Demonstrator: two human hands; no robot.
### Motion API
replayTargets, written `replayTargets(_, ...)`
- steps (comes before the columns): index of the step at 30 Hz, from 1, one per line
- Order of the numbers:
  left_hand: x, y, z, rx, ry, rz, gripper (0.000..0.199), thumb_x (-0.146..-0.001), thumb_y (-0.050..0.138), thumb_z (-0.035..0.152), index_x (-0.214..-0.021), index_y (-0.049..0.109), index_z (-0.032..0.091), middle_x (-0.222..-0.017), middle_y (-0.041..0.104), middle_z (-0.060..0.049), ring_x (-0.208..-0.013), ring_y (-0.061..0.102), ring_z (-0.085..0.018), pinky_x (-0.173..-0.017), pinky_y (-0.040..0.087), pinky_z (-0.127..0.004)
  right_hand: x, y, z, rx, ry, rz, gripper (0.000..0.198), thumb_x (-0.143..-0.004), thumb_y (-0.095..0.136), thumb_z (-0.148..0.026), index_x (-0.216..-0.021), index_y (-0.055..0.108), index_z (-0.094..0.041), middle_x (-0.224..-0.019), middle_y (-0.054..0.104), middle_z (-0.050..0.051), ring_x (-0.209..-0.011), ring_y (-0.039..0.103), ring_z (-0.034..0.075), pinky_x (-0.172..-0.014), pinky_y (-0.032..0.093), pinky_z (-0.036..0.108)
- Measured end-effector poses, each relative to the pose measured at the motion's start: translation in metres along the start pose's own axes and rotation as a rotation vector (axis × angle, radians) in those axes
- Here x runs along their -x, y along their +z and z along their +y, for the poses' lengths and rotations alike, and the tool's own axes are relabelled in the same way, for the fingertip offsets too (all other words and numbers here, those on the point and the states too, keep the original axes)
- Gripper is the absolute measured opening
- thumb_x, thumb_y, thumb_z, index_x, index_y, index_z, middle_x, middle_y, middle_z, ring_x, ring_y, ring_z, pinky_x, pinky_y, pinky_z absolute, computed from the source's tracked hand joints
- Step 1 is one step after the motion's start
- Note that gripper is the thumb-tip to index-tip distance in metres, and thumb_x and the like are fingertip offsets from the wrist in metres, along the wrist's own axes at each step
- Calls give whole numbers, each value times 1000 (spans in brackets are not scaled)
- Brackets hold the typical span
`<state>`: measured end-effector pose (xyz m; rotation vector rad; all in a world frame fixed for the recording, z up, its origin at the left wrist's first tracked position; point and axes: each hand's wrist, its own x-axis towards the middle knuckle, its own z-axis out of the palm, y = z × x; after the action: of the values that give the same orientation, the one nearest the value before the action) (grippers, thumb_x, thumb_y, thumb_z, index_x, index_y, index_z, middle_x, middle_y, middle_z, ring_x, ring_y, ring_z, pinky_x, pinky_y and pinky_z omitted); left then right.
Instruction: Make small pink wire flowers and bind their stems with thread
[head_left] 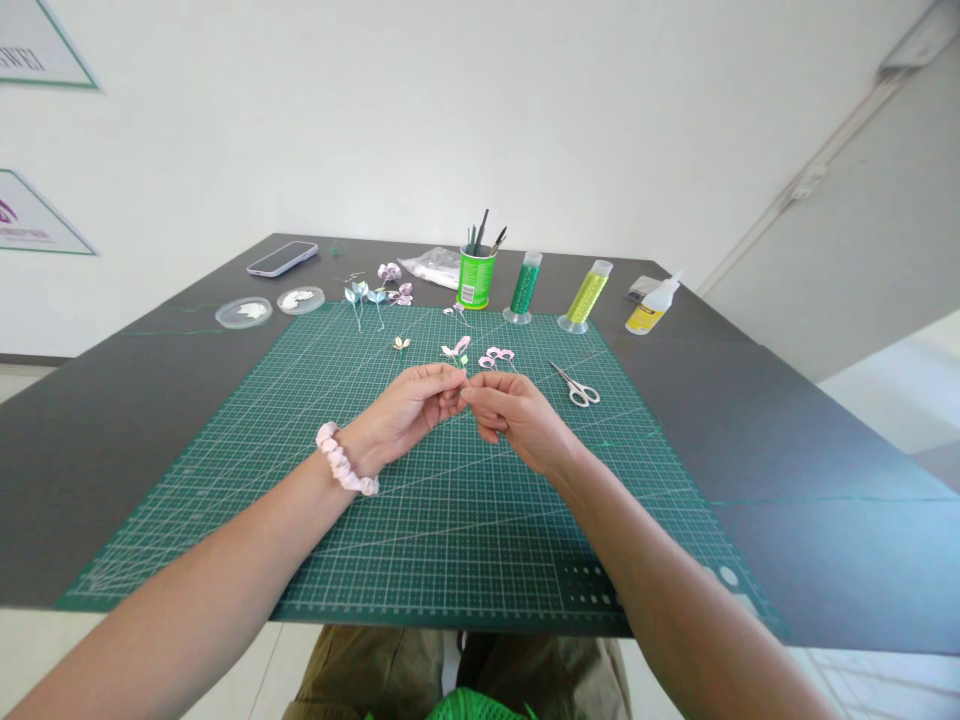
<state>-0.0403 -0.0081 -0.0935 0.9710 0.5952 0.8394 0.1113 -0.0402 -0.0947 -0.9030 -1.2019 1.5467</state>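
My left hand [427, 395], with a pink scrunchie [341, 460] on its wrist, is closed in a pinch above the cutting mat [420, 540]. A small light-green leaf [463, 361] shows right at its fingertips, and its stem is hidden by the fingers. My right hand [510, 405] also pinches, its thumb and forefinger meeting the left fingertips; what lies between them is too small to tell. Just beyond are a pink petal piece [461, 344], pink looped petals [495, 357] and a cream flower [402, 343]. White-handled scissors [579, 388] lie right of my right hand.
Along the back stand a green can [475, 278] of tools, a dark green thread spool [525, 290], a yellow-green spool [586, 298] and a glue bottle [651, 308]. Blue flowers [364, 294], shallow dishes [244, 313] with white pieces and a phone [283, 259] lie left.
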Motion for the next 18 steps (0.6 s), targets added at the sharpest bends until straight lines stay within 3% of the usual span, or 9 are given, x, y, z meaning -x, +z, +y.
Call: replayTargets(18,0,1,0,9,6,3,27,-74,74,24,-55,57,14,-57,49,3,-59,45,-8,-61,40,-24,0,0,0,-24,9,0,24,-70,73,-34,-58,58,-19,-45,34,-10,-41,24,6,-39,28,21)
